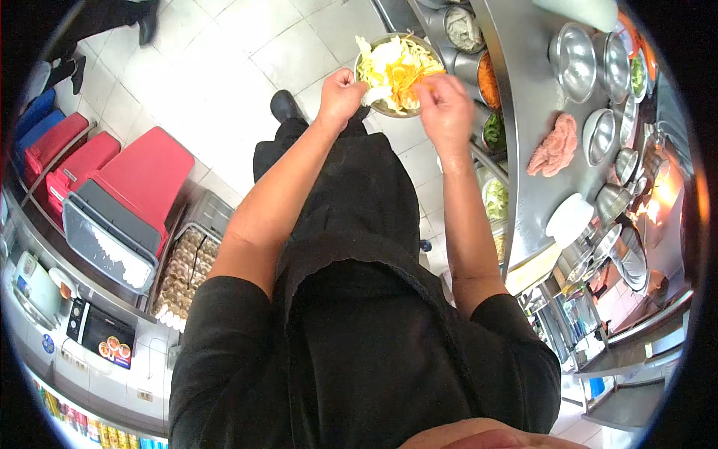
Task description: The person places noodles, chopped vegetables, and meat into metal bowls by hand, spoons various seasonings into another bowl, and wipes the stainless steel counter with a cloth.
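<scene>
A round metal bowl (404, 115) filled with pale shredded cabbage (385, 54) and orange strips (404, 81) is held out over the floor. My left hand (342, 97) is closed at the bowl's left rim, its fingers wrapped around the edge. At the right side of the bowl, my right hand (446, 108) has its fingertips pinched together over the orange strips. Whatever those fingertips may hold is too small to make out.
Metal containers of orange shreds (489, 81), green herbs (493, 132) and a white food (463, 28) line the steel counter (516, 150). A pink cloth (553, 145) and metal bowls (574, 63) lie on it. Flames (658, 198) burn far right. Another person's leg (97, 21) shows upper left.
</scene>
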Tool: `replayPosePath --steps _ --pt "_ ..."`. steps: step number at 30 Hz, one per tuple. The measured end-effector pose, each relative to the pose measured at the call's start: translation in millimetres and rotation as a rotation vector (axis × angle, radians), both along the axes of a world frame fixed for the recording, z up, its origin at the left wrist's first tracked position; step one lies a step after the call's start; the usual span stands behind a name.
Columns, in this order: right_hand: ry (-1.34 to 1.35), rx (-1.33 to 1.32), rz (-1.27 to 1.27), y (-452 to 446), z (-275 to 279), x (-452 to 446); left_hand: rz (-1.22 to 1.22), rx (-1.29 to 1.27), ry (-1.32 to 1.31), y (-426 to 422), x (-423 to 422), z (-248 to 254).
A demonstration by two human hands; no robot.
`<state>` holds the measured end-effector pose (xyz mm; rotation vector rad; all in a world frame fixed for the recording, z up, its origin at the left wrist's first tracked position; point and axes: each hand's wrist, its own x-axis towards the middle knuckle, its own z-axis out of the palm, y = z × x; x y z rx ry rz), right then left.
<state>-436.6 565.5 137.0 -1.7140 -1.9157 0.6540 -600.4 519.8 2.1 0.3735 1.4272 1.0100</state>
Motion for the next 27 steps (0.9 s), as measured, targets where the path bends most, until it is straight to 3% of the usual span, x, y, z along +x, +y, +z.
replayPosePath --steps 2,6,7,10,14,15,19,22,27 --pt "-0.024 0.071 0.158 1 -3 -10 0.030 0.003 -0.006 3 -6 8" --pt "0.263 0.010 -0.127 1 -11 -18 0.032 -0.008 -0.003 5 -26 24" --pt "0.483 -0.180 -0.304 3 -7 -19 0.034 0.019 -0.001 6 -30 27" --pt "0.551 -0.217 -0.481 14 -8 -10 -0.037 0.019 0.024 10 -51 30" --pt "0.264 -0.228 -0.389 48 -67 36 0.002 0.047 -0.013 14 -70 31" --pt "0.006 -0.205 -0.305 67 -102 67 -0.005 0.043 -0.004 17 -76 33" --pt "-0.309 -0.482 -0.572 169 -164 91 0.000 0.037 0.067 28 -90 23" --pt "-0.339 -0.471 -0.430 209 -224 108 -0.016 -0.023 0.074 26 -91 1" --pt "-0.305 -0.441 -0.429 218 -197 88 -0.004 -0.082 0.046 30 -77 -16"
